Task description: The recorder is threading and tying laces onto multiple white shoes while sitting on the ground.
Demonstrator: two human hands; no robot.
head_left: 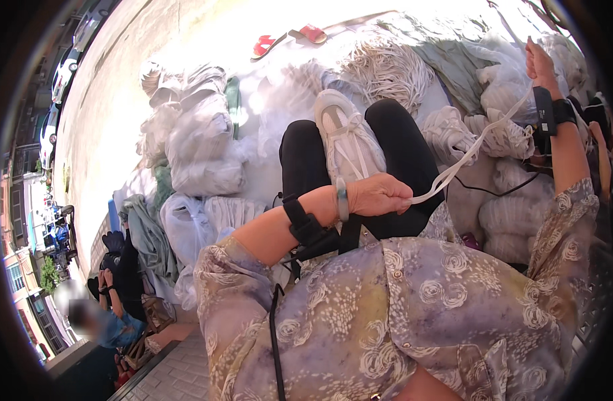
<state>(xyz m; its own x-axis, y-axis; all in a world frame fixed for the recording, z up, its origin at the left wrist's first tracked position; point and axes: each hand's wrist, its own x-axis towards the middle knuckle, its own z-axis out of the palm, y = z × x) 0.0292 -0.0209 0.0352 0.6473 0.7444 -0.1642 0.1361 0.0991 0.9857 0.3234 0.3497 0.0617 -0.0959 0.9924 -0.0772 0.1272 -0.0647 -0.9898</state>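
Note:
A white shoelace [471, 148] is stretched slantwise from my left hand up to my right. My left hand [381, 194] is closed in a fist around one part of the lace, just in front of my lap. Raised out at the far right, my right hand [542, 67] is closed on the lace, and a loose length of white lace runs on above it. Between my knees rests a white lace-up sneaker [350, 144], toe pointing away from me, with laces across its front. The underside of the sneaker is hidden.
White sneakers [450, 136] stand right of my knee. A heap of white laces [388, 72] lies beyond my knees. Stuffed plastic bags [202, 150] pile up at left, others at right. Red slippers [312, 33] lie at the far edge. Another person [119, 324] sits at lower left.

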